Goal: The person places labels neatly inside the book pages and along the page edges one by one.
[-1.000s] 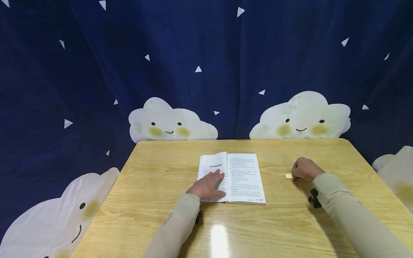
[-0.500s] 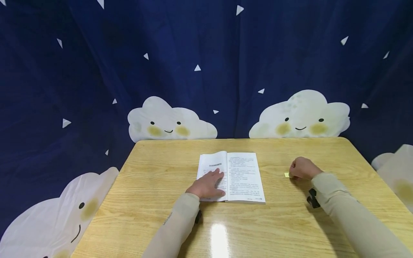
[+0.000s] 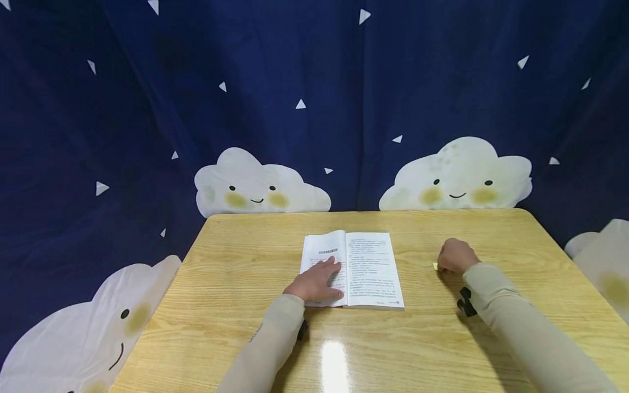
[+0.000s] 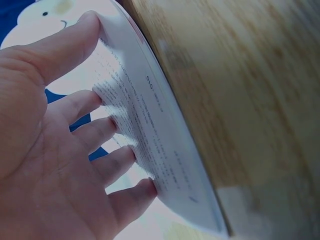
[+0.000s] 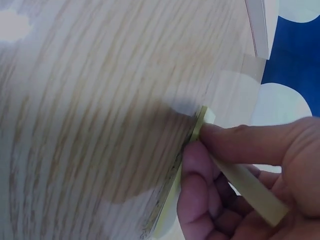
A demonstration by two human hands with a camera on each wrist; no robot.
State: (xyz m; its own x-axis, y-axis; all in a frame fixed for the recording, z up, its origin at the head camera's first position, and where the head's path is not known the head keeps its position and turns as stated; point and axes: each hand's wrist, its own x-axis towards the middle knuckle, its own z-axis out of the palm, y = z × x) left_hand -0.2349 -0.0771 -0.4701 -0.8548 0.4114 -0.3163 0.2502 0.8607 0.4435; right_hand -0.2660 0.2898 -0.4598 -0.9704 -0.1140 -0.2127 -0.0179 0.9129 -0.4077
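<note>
An open book (image 3: 371, 267) with printed pages lies near the middle of the table. My left hand (image 3: 316, 283) rests on its left page, fingers spread, and in the left wrist view the fingertips touch the paper (image 4: 145, 115). To the right of the book, my right hand (image 3: 457, 255) is low over the table with curled fingers. In the right wrist view its thumb and index finger pinch a pale yellow sticky note strip (image 5: 252, 192). A thin yellow sticky note pad (image 5: 172, 200) lies on the wood by the fingers, seen nearly edge-on; the hand mostly hides it in the head view.
The wooden table (image 3: 236, 256) has rounded far corners. Behind it hangs a dark blue curtain (image 3: 275, 65) with white triangles and smiling clouds. Bare wood separates the book from the right hand. A bright reflection shines near the front of the table.
My right hand has shifted slightly left, covering more of the yellow sticky notes in the head view. The left hand and the book stay in place.
</note>
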